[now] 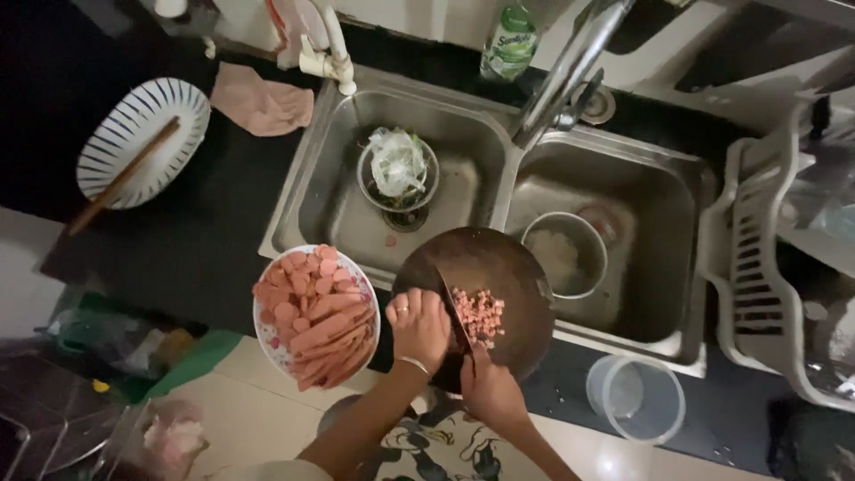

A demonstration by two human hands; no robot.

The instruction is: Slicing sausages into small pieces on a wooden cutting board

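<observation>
On the round dark chopping board (512, 285) that bridges the front edge of the double sink (312, 187), I see a small heap of diced pink sausage (479, 313), cut fine and lying just right of the knife (456, 313). My right hand (488, 390) is clenched on the knife's handle, the blade standing edge-down across the board. My left hand (419, 328) lies flat and spread on the board just left of the blade, gripping nothing, a ring and a bangle showing.

I judge the dicing step is in hand, with much still to cut: a patterned plate (272, 343) touching the board's left side is heaped with sausage slices and strips (316, 313). The next cut, I reckon, calls for keeping the left fingertips back from the edge and the board steady on the sink rim.

Farther out, a strainer bowl (397, 174) sits in the left basin and a pot (565, 254) in the right. A striped oval dish (142, 142) with a chopstick rests on the dark counter, and a clear tub (636, 399) stands by the board.
</observation>
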